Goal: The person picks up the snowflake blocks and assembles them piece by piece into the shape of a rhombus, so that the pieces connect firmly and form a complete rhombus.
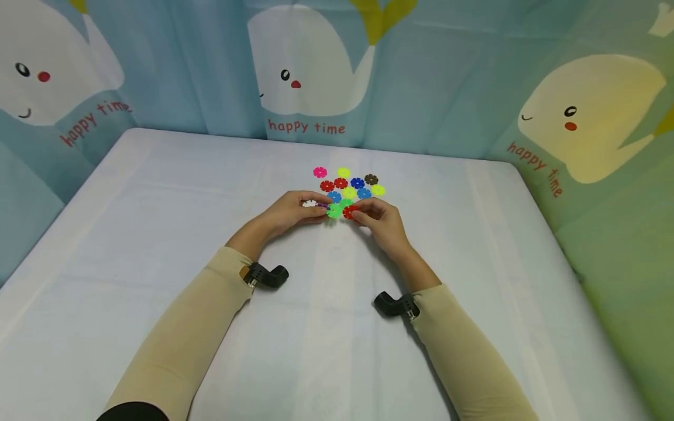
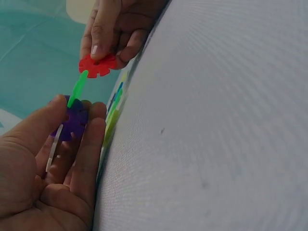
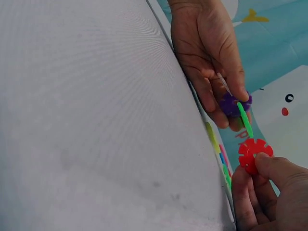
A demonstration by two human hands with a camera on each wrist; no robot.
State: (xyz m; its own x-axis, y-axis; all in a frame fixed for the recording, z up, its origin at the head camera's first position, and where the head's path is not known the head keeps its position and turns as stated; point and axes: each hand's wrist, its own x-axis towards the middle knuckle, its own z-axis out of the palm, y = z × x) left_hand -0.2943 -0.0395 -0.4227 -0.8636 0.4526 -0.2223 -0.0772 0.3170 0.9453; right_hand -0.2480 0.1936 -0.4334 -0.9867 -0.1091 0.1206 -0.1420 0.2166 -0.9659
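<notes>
Left hand [image 1: 287, 211] pinches a purple notched disc [image 2: 74, 124], right hand [image 1: 387, 227] pinches a red disc [image 3: 246, 153] — both kinda covered by fingers. Loose discs [image 1: 357, 183] crowd the bench [image 1: 184, 204] just beyond.

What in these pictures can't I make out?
Head view: most of the purple notched disc, behind the left hand.
Left wrist view: part of the red notched disc, covered by the right hand.
Right wrist view: the count of loose discs, edge-on and overlapping.
Same view: the rest of the right hand, cut off by the edge.
</notes>
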